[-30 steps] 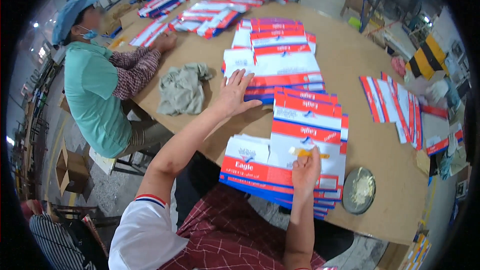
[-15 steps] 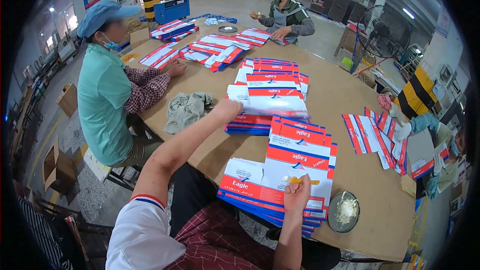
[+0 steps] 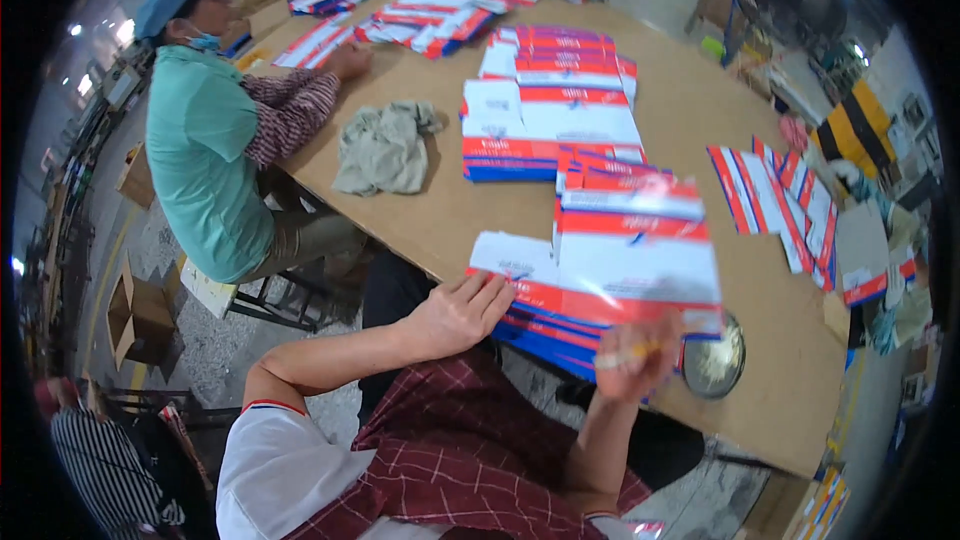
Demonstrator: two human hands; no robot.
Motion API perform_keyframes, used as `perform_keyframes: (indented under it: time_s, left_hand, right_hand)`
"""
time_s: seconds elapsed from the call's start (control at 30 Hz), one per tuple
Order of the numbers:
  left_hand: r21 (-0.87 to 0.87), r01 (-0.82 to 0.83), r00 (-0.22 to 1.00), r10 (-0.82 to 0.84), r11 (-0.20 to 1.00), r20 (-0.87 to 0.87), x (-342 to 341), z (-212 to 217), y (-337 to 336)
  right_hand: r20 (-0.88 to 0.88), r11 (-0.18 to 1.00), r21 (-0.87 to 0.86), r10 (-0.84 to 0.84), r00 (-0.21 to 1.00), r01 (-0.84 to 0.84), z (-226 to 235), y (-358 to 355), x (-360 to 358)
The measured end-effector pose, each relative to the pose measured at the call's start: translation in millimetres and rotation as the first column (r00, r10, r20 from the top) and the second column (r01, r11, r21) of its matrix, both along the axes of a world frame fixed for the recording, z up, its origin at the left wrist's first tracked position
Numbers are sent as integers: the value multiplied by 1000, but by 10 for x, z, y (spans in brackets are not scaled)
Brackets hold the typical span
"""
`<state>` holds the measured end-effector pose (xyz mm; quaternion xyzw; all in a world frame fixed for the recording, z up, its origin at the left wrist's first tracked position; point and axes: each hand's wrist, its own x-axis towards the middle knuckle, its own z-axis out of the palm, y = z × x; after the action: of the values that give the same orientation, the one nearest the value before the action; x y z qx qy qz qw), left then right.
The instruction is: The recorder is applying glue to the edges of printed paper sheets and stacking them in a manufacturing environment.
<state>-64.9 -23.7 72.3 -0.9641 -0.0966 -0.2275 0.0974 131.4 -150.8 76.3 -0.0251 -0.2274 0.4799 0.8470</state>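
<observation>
In front of me lies a stack of flat red, white and blue printed cartons (image 3: 545, 340). My left hand (image 3: 462, 318) is at the near left edge of the stack, its fingers closed over the white and red flap of the top flat carton (image 3: 640, 265). That carton's right side is blurred and looks lifted. My right hand (image 3: 635, 360), smeared by motion, is at its near right corner, closed round a small yellow-handled tool (image 3: 640, 350) whose tip I cannot make out. Beside this hand sits a round dark dish (image 3: 735, 365) with pale, paste-like shreds.
Farther off stands a second carton stack (image 3: 580, 120), with a crumpled grey-green cloth (image 3: 385, 148) to its left. A person in a blue cap (image 3: 205, 130) sits at the left. More flat cartons (image 3: 775, 200) lie at the right, near another worker. An open cardboard box (image 3: 150, 315) is on the floor.
My left hand has come back from the farther stack to the near carton's left flap. My right hand has moved right and nearer, to the carton's corner. The view has tilted down.
</observation>
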Motion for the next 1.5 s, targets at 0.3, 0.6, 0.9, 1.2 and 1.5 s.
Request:
perform_keyframes:
  time_s: [0.3, 0.6, 0.9, 1.2, 1.5]
  left_hand:
    - [-447, -214, 976, 208, 869, -62, 419, -243, 243]
    - [-433, -274, 961, 267, 859, -78, 746, -590, 183]
    - [-725, -3, 929, 270, 689, 253, 568, -671, 250]
    - [-667, 10, 912, 267, 745, 311, 524, -774, 237]
    - [-633, -35, 928, 260, 774, 267, 543, -744, 224]
  right_hand:
    - [-14, 676, -722, -221, 975, 143, -601, 410, 114]
    - [-154, 740, -672, -185, 971, 35, -706, 391, 148]
    - [322, 627, -670, -236, 917, 397, -634, 314, 186]
    - [652, 441, -686, 18, 758, 579, -441, 204, 19]
    - [668, 417, -682, 21, 744, 601, -498, 46, -82]
